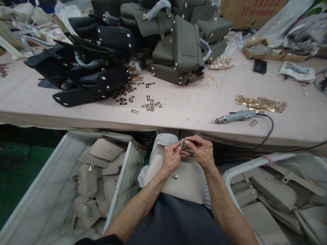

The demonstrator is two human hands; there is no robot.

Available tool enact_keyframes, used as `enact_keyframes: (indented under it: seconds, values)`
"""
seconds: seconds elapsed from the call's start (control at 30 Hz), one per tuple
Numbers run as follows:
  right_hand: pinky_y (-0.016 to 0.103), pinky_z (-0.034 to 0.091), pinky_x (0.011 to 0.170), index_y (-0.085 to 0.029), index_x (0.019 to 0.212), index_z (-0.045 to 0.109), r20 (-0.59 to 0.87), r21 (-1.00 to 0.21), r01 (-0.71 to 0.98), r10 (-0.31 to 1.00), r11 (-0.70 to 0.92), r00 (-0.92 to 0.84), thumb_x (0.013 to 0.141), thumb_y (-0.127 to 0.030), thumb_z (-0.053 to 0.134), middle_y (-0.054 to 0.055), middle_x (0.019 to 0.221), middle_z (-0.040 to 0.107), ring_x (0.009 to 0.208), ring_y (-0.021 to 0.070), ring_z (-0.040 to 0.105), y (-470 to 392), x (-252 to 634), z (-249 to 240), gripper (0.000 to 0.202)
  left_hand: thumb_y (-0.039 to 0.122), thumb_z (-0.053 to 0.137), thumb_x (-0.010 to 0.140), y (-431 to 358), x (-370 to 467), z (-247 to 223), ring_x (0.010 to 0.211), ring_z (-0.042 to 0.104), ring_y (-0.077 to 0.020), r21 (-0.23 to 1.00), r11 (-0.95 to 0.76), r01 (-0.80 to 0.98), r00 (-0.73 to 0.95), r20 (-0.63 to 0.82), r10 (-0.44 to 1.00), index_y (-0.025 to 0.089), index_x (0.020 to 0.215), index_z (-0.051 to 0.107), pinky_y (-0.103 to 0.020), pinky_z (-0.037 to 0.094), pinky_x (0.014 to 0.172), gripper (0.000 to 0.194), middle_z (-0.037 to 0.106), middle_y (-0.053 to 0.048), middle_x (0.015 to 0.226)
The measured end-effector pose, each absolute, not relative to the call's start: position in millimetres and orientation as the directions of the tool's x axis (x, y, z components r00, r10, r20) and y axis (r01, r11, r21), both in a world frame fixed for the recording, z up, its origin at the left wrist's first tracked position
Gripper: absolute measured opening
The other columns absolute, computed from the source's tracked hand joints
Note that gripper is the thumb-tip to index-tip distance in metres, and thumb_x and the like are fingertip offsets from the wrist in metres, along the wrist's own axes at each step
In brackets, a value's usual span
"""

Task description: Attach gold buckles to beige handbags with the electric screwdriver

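Note:
Between the fingertips of both hands is a small rectangular metal plate (183,144), like the loose frames on the table. My left hand (172,156) pinches it from the left, my right hand (201,149) from the right, with both closed. Below them a cream handbag (184,185) lies across my lap, a small metal turn-lock (175,176) on its front. The bag's flap edge is partly hidden behind my left hand. On the table ahead lies a grey electric screwdriver (236,116), its cable running right.
Gold fittings (260,103) and dark metal frames (152,104) lie on the table (184,109). Black bags (89,75) and olive bags (187,44) are piled behind. A crate (125,170) of cream bags stands left, a bin (227,173) of bags right.

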State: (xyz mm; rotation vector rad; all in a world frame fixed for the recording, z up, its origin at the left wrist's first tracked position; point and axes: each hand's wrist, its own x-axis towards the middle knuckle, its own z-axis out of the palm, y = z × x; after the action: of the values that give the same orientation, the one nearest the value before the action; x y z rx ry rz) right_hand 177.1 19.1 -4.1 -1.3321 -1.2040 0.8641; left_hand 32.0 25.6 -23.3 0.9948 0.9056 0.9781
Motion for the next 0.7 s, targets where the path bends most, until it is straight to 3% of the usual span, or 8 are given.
enact_keyframes:
  seconds: [0.1,0.27,0.7]
  values:
    - [0.030,0.055,0.068,-0.023,0.094,0.082,0.172,-0.966,0.230,0.956,0.117,0.237,0.087,-0.033,0.077,0.005,0.090,0.073,0.077,0.0179,0.068,19,174,-7,0.013,0.034,0.061,0.095,25,30,-23,0.072,0.079,-0.0211,0.947,0.235,-0.221,0.319,-0.157,0.935,0.014,0.122,0.076,-0.031,0.067,0.069,0.037,0.080,-0.009,0.095]
    - [0.028,0.051,0.057,-0.022,0.094,0.082,0.152,-0.973,0.210,0.951,0.096,0.269,0.086,-0.032,0.076,0.005,0.088,0.071,0.064,0.0148,0.064,18,167,-10,0.014,0.033,0.060,0.095,25,26,-23,0.073,0.079,-0.0216,0.948,0.228,-0.223,0.350,-0.141,0.926,0.016,0.120,0.076,-0.035,0.068,0.073,0.035,0.080,-0.007,0.097]
    - [0.029,0.054,0.055,-0.023,0.093,0.081,0.167,-0.971,0.220,0.932,0.098,0.323,0.086,-0.037,0.077,0.007,0.092,0.069,0.064,0.0152,0.063,18,161,-14,0.017,0.035,0.063,0.094,23,26,-25,0.072,0.078,-0.0227,0.951,0.217,-0.218,0.330,-0.138,0.934,0.018,0.116,0.078,-0.039,0.069,0.071,0.032,0.079,-0.006,0.092]
